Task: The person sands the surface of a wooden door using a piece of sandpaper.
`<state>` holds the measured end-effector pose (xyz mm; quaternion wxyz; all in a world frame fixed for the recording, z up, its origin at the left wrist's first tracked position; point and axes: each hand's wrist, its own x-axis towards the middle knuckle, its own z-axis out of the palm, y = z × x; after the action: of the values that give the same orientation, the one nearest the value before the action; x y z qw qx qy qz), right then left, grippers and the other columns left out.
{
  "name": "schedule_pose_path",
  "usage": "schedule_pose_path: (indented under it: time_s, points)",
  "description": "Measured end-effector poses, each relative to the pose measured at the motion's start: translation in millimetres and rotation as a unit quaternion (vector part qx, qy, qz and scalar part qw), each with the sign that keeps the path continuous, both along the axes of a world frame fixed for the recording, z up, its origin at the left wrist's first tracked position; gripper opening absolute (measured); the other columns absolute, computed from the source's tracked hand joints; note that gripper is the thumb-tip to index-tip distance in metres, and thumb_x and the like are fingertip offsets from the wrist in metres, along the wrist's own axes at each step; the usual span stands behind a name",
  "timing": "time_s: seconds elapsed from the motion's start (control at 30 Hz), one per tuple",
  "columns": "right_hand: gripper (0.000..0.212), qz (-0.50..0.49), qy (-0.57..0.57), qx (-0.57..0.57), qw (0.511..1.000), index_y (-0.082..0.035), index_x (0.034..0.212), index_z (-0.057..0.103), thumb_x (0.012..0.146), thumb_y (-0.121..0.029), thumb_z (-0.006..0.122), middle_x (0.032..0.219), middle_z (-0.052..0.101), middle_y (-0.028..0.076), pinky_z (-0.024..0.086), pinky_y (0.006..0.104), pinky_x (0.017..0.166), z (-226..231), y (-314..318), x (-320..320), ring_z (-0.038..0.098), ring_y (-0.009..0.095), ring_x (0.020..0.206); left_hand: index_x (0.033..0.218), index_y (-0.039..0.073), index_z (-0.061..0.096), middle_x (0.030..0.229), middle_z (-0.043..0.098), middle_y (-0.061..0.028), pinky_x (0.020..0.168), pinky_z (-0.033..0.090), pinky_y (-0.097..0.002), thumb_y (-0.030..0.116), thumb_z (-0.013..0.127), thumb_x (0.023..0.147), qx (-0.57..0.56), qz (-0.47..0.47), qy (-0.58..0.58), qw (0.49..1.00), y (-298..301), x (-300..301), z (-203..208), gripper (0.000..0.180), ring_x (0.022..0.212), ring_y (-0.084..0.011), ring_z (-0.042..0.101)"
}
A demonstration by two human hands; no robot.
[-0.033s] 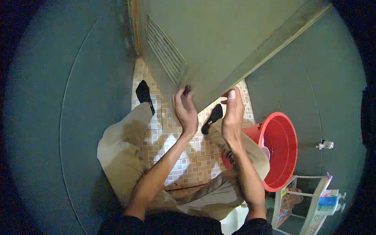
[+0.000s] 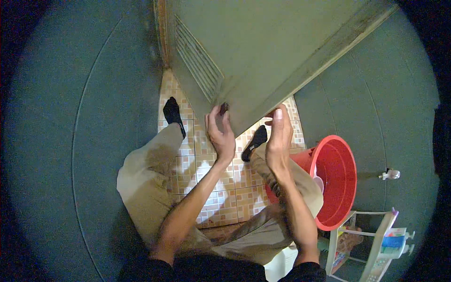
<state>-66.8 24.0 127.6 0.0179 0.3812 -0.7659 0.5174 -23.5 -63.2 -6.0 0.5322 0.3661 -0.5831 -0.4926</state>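
Near a slatted vent [image 2: 198,58], the left hand [image 2: 221,137] has slightly parted fingers at a small dark piece [image 2: 224,108] against the flat greenish door [image 2: 282,47], grip unclear; the right hand [image 2: 280,135] half-curls beside its scuffed edge, hold hidden.

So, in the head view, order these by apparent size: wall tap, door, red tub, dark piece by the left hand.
1. Door
2. Red tub
3. Wall tap and dark piece: both tiny, too close to rank.

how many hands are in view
2: the left hand is by a small dark piece against the door, the right hand at the door's edge.
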Motion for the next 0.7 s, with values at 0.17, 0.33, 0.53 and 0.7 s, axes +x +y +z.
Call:
schedule_pose_path:
  time_s: [0.17, 0.33, 0.53, 0.7]
  points:
    - [0.042, -0.012, -0.01, 0.027, 1.0, 0.005, 0.11, 0.059, 0.108, -0.032, 0.04, 0.097, 0.06, 0.023, 0.045, 0.0451, 0.084, 13, 0, 4, 0.058, 0.039, 0.09, 0.12, -0.003, 0.065, 0.103, 0.063, -0.0149, 0.088, 0.048, -0.0376, 0.008, 0.067, 0.097, -0.062, 0.003, -0.015, 0.998, -13, 7, -5, 0.026, 0.096, -0.0288, 0.063]
    - [0.044, -0.033, 0.002, 0.045, 0.998, 0.005, 0.111, 0.064, 0.106, -0.037, 0.051, 0.094, 0.064, 0.019, 0.048, 0.0419, 0.081, 20, 0, 0, 0.062, 0.031, 0.088, 0.112, -0.002, 0.067, 0.099, 0.063, -0.0114, 0.085, 0.048, -0.0346, 0.011, 0.072, 0.094, -0.01, -0.004, 0.015, 1.0, -8, 3, -8, 0.023, 0.094, -0.0236, 0.062]
    - [0.042, -0.048, 0.009, 0.042, 0.998, 0.005, 0.108, 0.064, 0.106, -0.036, 0.054, 0.095, 0.066, 0.019, 0.049, 0.0422, 0.082, 19, 2, -9, 0.063, 0.031, 0.088, 0.111, -0.004, 0.067, 0.095, 0.066, -0.0063, 0.083, 0.049, -0.0309, 0.018, 0.074, 0.095, 0.103, -0.016, 0.103, 0.989, -8, 3, 7, 0.028, 0.089, -0.0157, 0.062]
    - [0.04, -0.07, 0.01, 0.038, 0.997, 0.004, 0.111, 0.065, 0.105, -0.034, 0.056, 0.099, 0.068, 0.019, 0.051, 0.0418, 0.082, 19, 9, -25, 0.066, 0.031, 0.092, 0.112, -0.003, 0.069, 0.095, 0.069, -0.0022, 0.08, 0.048, -0.026, 0.022, 0.074, 0.097, 0.217, -0.095, 0.173, 0.956, -25, 10, 49, 0.03, 0.086, -0.009, 0.061]
